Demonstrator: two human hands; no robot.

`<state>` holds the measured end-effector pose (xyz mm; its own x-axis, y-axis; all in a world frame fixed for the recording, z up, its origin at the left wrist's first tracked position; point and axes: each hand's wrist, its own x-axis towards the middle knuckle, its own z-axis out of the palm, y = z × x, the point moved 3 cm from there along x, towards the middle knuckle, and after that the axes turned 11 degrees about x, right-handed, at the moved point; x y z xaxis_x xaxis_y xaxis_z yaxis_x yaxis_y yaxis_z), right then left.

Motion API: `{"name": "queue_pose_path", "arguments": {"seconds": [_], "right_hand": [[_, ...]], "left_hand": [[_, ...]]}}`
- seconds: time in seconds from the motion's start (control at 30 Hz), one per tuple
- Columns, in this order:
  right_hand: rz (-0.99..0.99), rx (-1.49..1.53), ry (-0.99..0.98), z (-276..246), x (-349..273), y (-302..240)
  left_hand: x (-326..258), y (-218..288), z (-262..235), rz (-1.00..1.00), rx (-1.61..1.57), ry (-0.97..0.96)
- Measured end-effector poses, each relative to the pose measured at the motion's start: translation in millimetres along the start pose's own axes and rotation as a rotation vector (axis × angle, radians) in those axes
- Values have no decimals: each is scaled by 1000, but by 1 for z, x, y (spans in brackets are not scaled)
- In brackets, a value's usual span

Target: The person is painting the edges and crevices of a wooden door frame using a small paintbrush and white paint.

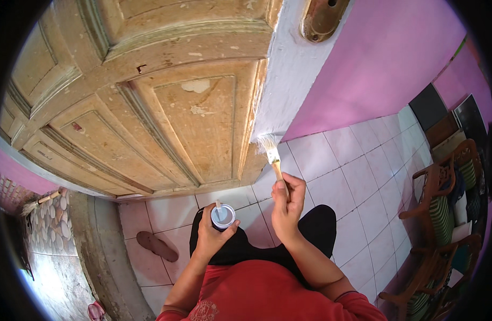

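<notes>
A paintbrush [272, 153] with a wooden handle is held in my right hand [287, 206], its fingers closed around the handle. The white-coated bristles touch the lower part of the door's edge [288, 80], which is covered in white paint almost down to the bottom. My left hand [212, 234] wraps around a small paint can [223, 216] in front of my lap; pale paint and a stick show inside it. The door's face [187, 123] is worn yellowish-brown wood with carved panels and chipped patches.
A metal lock plate [324, 18] sits high on the door edge. Beyond is a pink wall [385, 48]. A brown sandal [157, 246] lies on the tiled floor [336, 182] at left, near a concrete step [104, 257]. Wooden chairs [435, 198] with striped cushions stand at right.
</notes>
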<state>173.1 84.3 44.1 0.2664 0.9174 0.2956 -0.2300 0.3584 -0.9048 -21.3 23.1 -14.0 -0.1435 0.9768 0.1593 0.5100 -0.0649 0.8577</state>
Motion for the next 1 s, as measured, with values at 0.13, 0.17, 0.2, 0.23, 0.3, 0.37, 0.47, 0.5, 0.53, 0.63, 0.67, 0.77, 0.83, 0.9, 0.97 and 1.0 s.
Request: {"name": "queue_pose_path", "arguments": {"seconds": [0.13,0.17,0.2,0.23,0.3,0.37,0.47,0.5,0.53,0.63,0.67,0.77,0.83,0.9,0.97,1.0], "right_hand": [[146,-183,-20,-20,-19,22],[200,-172,-6,-21,-20,30],[203,-170,-8,-17,-18,32],[189,-161,-14,-12,-13,32],[178,-151,-18,-3,-3,30],[53,-12,14,4,3,18],[32,-10,12,3,-6,10],[58,-55,1,-2,-12,12],[53,-59,1,-9,-18,19],[244,-160,3,-15,-25,38],[243,-162,8,-13,-22,40],[153,-122,-5,3,-6,30],[-22,-38,-12,13,0,14],[19,-69,-11,9,-7,1],[59,-121,-12,-3,-17,4],[39,-117,-9,-9,-22,12]], "left_hand": [[0,-3,2,-11,-41,14],[0,-3,3,-10,-46,13],[0,-5,3,-12,-48,15],[0,-7,2,-13,-49,17],[0,-3,1,-18,-30,9],[-1,-4,0,-22,-9,-1],[-3,-8,-3,-25,-26,-10],[-3,-9,-3,-17,-23,-1],[-3,-8,-2,-6,-23,9],[-1,-5,0,-24,-60,-4],[-2,-4,1,-23,-61,-9],[0,3,-2,22,15,-24],[0,5,-3,-66,-44,-68],[0,4,-3,-51,-34,-59],[3,-3,2,45,33,-29],[2,-8,6,64,31,-25]]}}
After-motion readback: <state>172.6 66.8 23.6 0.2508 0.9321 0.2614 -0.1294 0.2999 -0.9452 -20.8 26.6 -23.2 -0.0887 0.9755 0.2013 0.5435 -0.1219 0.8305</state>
